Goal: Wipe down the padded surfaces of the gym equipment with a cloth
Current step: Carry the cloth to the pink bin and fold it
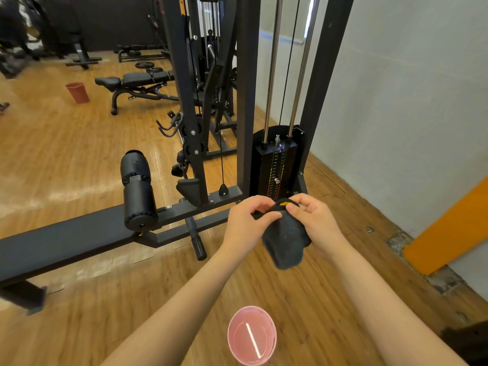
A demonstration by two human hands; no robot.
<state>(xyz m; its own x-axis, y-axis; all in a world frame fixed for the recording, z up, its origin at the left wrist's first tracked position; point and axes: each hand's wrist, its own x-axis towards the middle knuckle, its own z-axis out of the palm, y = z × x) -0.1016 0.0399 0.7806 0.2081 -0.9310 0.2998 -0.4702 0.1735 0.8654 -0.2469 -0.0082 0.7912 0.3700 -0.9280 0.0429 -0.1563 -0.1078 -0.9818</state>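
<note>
Here the left hand (247, 220) and right hand (311, 217) both pinch the top edge of the dark cloth (286, 241), letting it hang, likely to refold a fresh face. The cloth sits right of the roller pads (137, 191), well apart from them, unwiped.

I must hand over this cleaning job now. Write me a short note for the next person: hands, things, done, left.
Left hand and right hand both pinch the top of the dark cloth, held in the air over the floor.
Roller pads and long bench pad are to the left, untouched by the cloth right now.
A pink bucket stands below the hands.
Done: cannot tell.
Left: wipe the pads.
</note>
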